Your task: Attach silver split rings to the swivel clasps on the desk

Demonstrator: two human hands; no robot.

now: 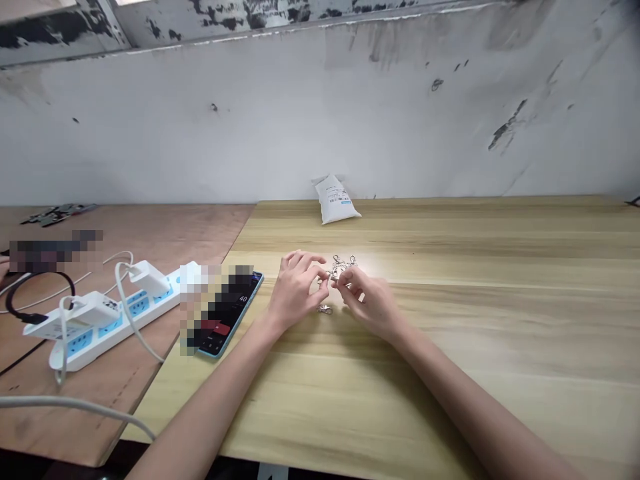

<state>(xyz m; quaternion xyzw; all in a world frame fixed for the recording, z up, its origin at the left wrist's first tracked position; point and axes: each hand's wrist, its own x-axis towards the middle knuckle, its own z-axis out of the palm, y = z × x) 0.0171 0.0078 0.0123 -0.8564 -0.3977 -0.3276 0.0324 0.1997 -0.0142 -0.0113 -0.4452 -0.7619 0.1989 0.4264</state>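
Small silvery metal clasps with rings, like keychain lobster clasps (352,260), lie in a loose cluster on the wooden table just beyond my fingertips. My left hand (300,291) pinches one clasp (333,275) between thumb and forefinger, its other fingers raised and curved. From the other side, my right hand (371,299) closes thumb and fingertips on the same piece, its other fingers curled in. The fingers partly cover it, so its exact shape is hard to make out. A separate clasp (325,309) rests on the table below, between my hands.
Left of my left forearm lies a phone (234,320) with its screen lit. Farther left, a white power strip (120,323) with plugged-in chargers and cables sits on a brownish board (200,230). A white plastic packet (336,200) lies at the back near the wall.
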